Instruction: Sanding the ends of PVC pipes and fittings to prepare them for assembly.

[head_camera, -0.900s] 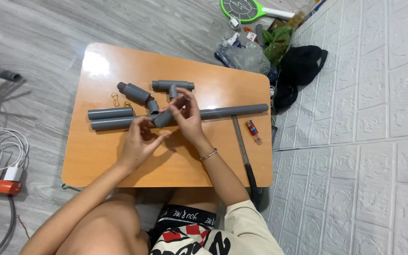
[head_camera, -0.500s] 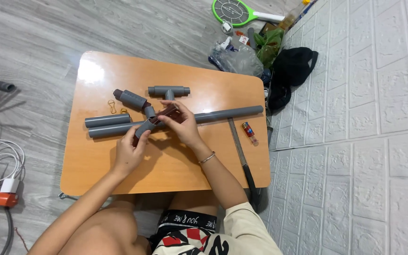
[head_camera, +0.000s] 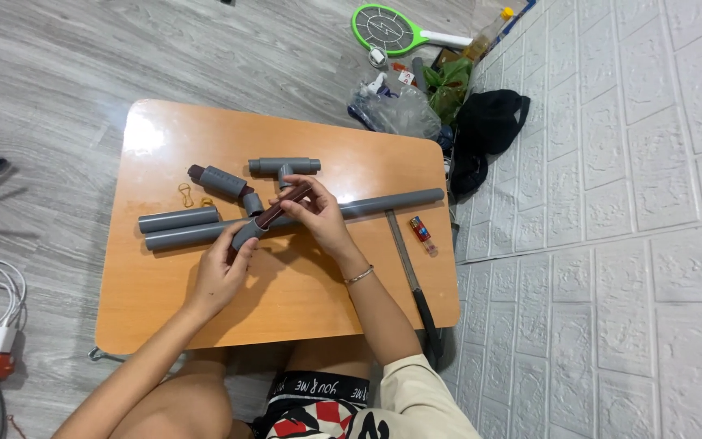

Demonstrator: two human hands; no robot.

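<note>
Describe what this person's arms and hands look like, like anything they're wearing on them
Both forearms are bare, with no gloves on either hand. The right hand has a thin silver-coloured bangle round the wrist, and the edge of a pale beige short sleeve shows at the upper arm. The left hand and its wrist carry nothing visible: no watch, ring or sleeve in view.

floor (head_camera: pixel 123 57): grey wood-look planks | table (head_camera: pixel 286 301): low, orange-brown, rounded corners, glare at its far-left corner | wall (head_camera: pixel 635 244): white brick-pattern panels right of table | clutter (head_camera: pixel 416 97): beyond table's far-right corner
</note>
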